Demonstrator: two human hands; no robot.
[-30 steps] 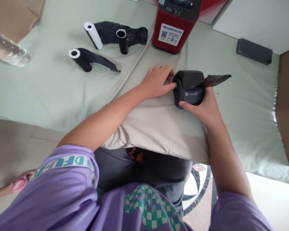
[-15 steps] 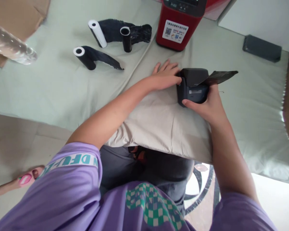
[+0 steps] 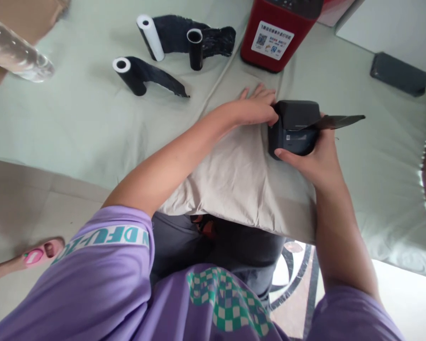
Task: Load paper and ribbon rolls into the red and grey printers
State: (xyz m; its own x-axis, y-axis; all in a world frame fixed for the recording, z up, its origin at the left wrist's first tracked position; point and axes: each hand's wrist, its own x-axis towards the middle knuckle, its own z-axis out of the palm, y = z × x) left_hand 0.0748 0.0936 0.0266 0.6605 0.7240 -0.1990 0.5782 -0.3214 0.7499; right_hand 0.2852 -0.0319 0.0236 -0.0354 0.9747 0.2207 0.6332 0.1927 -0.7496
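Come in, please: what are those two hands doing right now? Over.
Right hand gripping the dark device. Left hand open, thumb at the device's left side. Dark strip jutting out by the right hand; red machine just beyond.

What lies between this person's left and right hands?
A black device, as the head view shows: the right hand grips it, and the left hand is at its left side.

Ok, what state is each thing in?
Right hand: gripping black device.
Left hand: open, at the device's side.
Black device: held; lid state unclear.
Dark strip: jutting out rightward.
White roll: partly unwound.
Black roll: upright.
Front roll: partly unwound.
Red machine: upright; power unclear.
Dark case: lying flat.
Clear bundle: lying down.
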